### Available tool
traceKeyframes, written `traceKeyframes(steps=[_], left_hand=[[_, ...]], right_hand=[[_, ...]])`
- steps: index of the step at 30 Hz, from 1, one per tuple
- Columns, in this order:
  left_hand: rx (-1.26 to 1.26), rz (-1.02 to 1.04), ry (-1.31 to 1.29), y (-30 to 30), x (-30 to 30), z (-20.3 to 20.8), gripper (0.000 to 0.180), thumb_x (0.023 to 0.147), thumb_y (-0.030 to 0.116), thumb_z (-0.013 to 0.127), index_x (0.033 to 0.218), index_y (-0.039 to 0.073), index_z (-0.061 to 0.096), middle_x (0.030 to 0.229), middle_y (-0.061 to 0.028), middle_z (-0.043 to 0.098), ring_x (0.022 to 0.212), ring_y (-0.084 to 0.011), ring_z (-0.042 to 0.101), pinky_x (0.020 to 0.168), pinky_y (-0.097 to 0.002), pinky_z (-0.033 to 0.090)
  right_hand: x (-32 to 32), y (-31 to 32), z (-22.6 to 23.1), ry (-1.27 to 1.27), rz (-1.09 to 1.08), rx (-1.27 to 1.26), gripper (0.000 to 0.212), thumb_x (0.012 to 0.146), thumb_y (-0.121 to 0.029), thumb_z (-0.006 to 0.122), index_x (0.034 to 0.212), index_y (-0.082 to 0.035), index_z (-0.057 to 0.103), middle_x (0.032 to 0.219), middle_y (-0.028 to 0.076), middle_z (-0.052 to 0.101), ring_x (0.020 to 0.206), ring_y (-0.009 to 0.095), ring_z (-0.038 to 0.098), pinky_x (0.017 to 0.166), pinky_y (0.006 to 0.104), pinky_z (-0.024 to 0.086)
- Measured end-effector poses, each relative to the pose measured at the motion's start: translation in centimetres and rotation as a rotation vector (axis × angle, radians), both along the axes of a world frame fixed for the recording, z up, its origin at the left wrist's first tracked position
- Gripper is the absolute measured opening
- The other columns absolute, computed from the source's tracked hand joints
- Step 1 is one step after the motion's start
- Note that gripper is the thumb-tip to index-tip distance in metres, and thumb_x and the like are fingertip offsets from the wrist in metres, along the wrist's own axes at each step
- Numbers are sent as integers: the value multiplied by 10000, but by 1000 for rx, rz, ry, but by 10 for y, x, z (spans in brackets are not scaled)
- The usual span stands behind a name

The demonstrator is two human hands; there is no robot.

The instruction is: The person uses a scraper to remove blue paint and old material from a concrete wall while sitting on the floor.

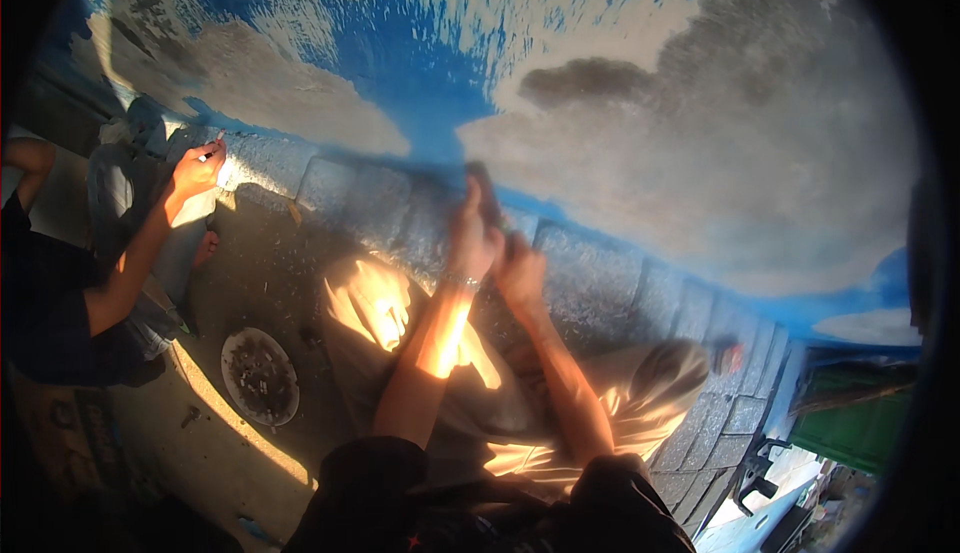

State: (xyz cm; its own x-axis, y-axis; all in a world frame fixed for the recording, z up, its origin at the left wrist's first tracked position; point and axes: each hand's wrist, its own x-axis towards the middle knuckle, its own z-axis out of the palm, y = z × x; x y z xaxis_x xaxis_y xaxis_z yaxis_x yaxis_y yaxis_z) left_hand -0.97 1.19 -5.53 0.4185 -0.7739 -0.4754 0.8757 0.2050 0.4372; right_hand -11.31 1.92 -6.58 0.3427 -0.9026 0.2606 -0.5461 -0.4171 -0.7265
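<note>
My left hand [471,238] is raised in front of the wall's lower part, closed around a dark, elongated thing [485,193] smeared by motion. A band circles that wrist. Close against it, my right hand [520,271] is also closed, its knuckles beside the left palm. Whatever sits between its fingers is hidden. Both hands are above my crossed legs [640,393] in light trousers. Ahead stands the wall [700,153], blue with patchy grey plaster-like areas, over a row of rough grey blocks [590,263].
At left another person's hand [198,168] holds a small dark-and-white thing near the wall base. A round pan [260,378] of debris rests on the ground. Right are grey pavers [700,433], a small reddish object [730,358], a black bracket-like part [760,478] and a green panel [850,408].
</note>
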Motion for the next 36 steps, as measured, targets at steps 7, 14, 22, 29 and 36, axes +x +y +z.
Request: traceKeyframes(steps=[7,14,22,29,36], left_hand=[[53,-38,-31,3,4,25,476,870,513,561,770,53,488,652,-34,433,587,-178,471,687,-362,476],[-65,-36,-24,4,7,42,456,885,485,559,737,63,475,631,-31,404,599,-174,449,670,-362,448],[75,-14,-145,2,1,57,499,877,520,551,768,43,454,653,-48,422,590,-173,466,592,-307,462],[124,65,-2,-1,-1,29,310,903,403,575,862,106,496,652,-9,454,572,-135,488,528,-268,440],[128,118,-1,-5,-7,15,271,922,372,554,860,113,499,647,-7,472,565,-135,481,534,-288,441]], right_hand=[[2,-7,15,-2,26,-10,320,853,-268,645,691,-21,522,508,209,544,470,392,572,401,429,427],[4,-7,32,-45,54,-16,322,852,-269,650,687,-24,522,515,195,554,465,377,574,401,417,424],[6,-7,33,-97,19,18,307,862,-261,639,705,-16,542,513,199,551,470,381,577,404,416,425],[3,-8,9,-8,37,6,326,859,-304,628,735,-12,552,544,225,564,503,401,587,424,441,445],[0,-7,-1,52,6,-23,327,855,-320,631,739,-25,553,547,217,574,503,399,591,426,442,451]])
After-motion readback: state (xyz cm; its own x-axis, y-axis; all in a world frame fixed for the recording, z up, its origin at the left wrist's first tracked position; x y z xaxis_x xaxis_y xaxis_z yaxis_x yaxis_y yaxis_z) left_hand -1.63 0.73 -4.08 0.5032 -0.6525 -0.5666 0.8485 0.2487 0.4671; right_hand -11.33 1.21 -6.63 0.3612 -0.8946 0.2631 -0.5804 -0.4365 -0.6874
